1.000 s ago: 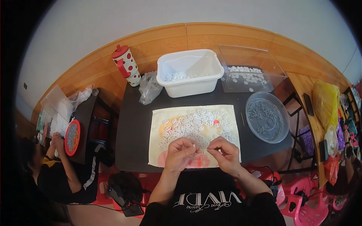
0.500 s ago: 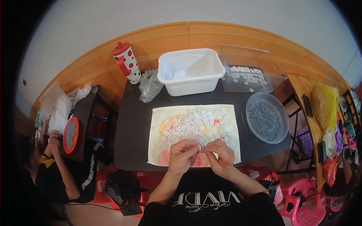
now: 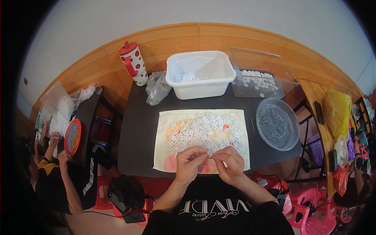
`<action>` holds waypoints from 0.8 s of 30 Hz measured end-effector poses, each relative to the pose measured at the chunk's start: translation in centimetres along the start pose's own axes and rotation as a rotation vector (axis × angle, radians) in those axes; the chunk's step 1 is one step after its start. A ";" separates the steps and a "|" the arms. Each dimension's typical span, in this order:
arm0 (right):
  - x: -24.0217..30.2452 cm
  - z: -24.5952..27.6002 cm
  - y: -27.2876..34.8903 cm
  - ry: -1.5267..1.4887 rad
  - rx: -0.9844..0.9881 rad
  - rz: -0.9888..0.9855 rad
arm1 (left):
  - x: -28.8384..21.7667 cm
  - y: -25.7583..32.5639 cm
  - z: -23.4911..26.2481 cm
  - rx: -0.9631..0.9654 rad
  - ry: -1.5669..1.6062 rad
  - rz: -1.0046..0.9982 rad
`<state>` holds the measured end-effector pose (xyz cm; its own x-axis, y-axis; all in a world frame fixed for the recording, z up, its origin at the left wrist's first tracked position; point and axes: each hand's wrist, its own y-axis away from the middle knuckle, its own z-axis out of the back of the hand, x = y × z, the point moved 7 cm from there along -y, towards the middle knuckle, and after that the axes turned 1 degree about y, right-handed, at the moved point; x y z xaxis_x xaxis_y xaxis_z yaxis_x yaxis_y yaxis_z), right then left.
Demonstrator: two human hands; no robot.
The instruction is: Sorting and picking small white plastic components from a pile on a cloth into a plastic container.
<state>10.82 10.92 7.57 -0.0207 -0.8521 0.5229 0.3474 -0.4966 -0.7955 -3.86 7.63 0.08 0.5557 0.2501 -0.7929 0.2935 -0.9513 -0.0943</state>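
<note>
Over the near edge of a pale yellow towel (image 3: 162, 131), my left hand (image 3: 189, 163) pinches a small white two-holed plastic piece (image 3: 209, 154) between thumb and fingers. My right hand (image 3: 230, 164) meets it from the right, its thumb and fingertips closed at the piece. Whatever those right fingertips hold is too small to make out. Many similar white oval pieces (image 3: 192, 132) lie heaped on the towel just beyond both hands. To the right, a round clear tray (image 3: 291, 143) contains small grey parts (image 3: 274, 120). Between towel and tray lies a thin stick (image 3: 252, 124).
At the back of the black table (image 3: 137, 133) stand a spotted tumbler (image 3: 135, 64), a plastic bag (image 3: 158, 91), a white tub (image 3: 199, 91) and a clear bin (image 3: 256, 93) with white pieces. A co-worker (image 3: 64, 180) sits left by a red tray (image 3: 80, 137). Pink stools (image 3: 321, 221) stand lower right.
The white piece has turned slightly between my fingers, so its holes show more. Both hands stay almost in place. At left, the co-worker's hands have moved apart.
</note>
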 end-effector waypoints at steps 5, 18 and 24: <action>0.1 0.1 -0.1 0.006 0.011 0.015 | -0.2 0.1 0.0 0.000 -0.049 -0.028; 0.2 -0.1 0.0 0.014 0.035 0.053 | -0.6 0.5 -0.5 0.039 -0.181 -0.117; 0.1 -0.3 0.2 0.033 0.085 0.041 | -1.2 0.7 -0.8 0.059 -0.351 -0.225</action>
<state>10.65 10.66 7.41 -0.0352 -0.8772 0.4789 0.4268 -0.4465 -0.7865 -3.69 6.85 1.47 0.1814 0.3859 -0.9045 0.3261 -0.8913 -0.3149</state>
